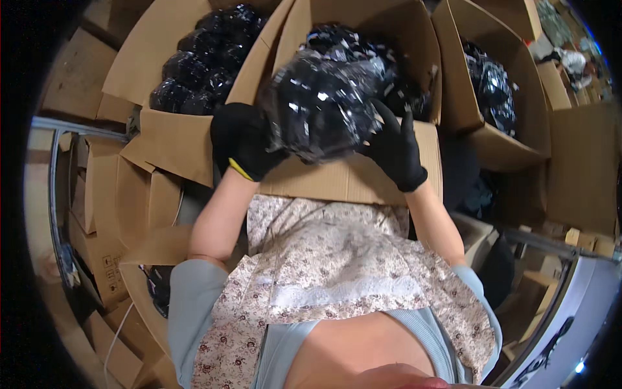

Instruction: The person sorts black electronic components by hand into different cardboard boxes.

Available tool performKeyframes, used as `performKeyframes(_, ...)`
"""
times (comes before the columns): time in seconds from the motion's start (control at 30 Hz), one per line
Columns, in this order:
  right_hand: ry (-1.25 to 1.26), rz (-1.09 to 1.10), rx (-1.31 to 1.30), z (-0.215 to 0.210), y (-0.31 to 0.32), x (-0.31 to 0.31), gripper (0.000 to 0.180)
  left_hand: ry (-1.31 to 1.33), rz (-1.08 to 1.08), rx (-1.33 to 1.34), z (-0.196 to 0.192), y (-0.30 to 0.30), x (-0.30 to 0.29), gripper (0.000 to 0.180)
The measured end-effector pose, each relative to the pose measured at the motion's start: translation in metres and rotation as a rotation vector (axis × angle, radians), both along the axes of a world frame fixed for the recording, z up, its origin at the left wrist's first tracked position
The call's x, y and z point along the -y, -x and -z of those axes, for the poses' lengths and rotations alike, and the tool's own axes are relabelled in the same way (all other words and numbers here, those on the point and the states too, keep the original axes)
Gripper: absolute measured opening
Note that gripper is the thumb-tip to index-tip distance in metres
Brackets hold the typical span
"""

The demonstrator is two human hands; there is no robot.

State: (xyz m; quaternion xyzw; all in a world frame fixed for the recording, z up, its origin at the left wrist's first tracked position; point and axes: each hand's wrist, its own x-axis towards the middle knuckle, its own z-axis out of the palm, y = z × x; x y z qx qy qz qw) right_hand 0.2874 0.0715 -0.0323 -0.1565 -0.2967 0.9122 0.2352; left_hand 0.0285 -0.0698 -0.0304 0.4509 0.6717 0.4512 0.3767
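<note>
A bulging clear plastic bag (321, 107) filled with shiny black contents is held up in front of me, above the near flap of the middle cardboard box (363, 174). What exactly is inside it cannot be made out. My left hand (245, 141), in a black glove with a yellow cuff edge, grips the bag's lower left side, its fingertips partly hidden. At the bag's right side, my right hand (396, 152), also black-gloved, has its fingers spread, with the thumb side close to or touching the plastic. Behind the bag, more glossy black bundles (337, 40) fill the box.
To the left stands an open box (146, 58) with several black plastic-wrapped bundles (201, 61). Another open box (525, 71) on the right holds a similar bundle (494, 94). Cardboard boxes (103, 194) crowd the left side, and a metal frame (544, 243) runs along the right.
</note>
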Motion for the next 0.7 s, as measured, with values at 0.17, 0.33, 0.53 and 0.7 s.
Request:
performKeyframes(0.17,0.141,0.111,0.093,0.01,-0.027,0.01,0.072,-0.103,0.332,1.541,0.039,-0.037,0.006,0.064)
performKeyframes(0.33,0.138,0.153,0.071,0.011,-0.04,0.012,0.069,0.097,0.434,1.233,0.031,-0.006,-0.012,0.048)
performKeyframes(0.53,0.045,0.022,-0.001,-0.004,-0.036,0.011,0.061,0.162,0.627,0.493,0.01,-0.006,-0.045,0.064)
performKeyframes(0.7,-0.051,0.177,0.16,0.004,-0.026,0.022,0.061,0.088,0.51,0.645,0.036,0.003,-0.052,0.051)
